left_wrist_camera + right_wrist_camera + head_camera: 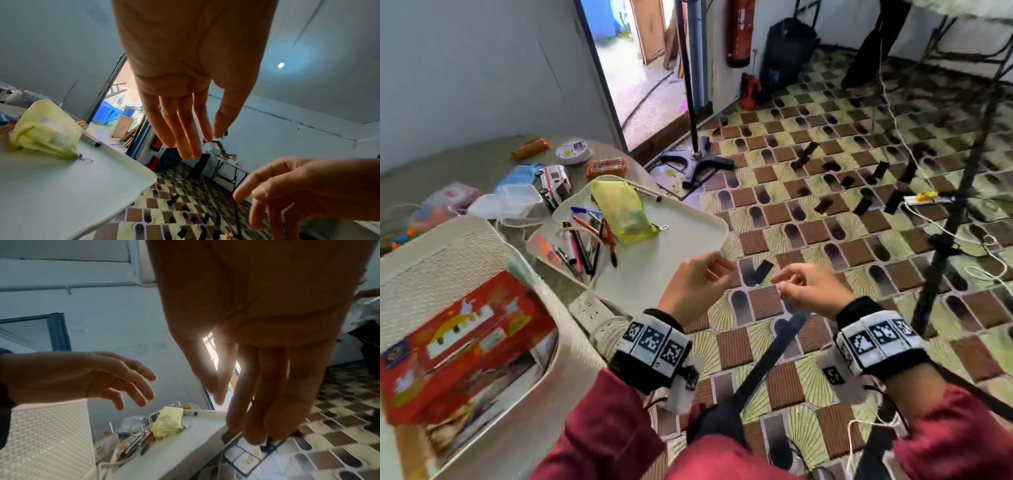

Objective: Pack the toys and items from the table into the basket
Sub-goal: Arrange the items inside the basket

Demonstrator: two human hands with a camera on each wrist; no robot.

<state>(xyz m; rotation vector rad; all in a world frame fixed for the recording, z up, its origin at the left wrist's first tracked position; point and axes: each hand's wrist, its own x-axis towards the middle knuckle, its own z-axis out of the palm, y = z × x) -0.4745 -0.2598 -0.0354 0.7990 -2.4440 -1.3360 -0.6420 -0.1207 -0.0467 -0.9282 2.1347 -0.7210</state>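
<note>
Both hands hover empty, fingers relaxed — left hand (693, 281), right hand (811, 287). Only the head view shows the basket (482, 246) holding a red box (462, 342) — beside the tray (688, 219).

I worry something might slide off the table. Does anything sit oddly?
Yes: the white tray juts past the table edge, one corner over the floor. The yellow pouch and pens lie on its table-side part.

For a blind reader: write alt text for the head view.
Both hands, left and right, hover empty with loosely curled fingers past the tray edge, above the floor. The tray holds a yellow pouch and pens; a white basket at left holds a red box.
</note>
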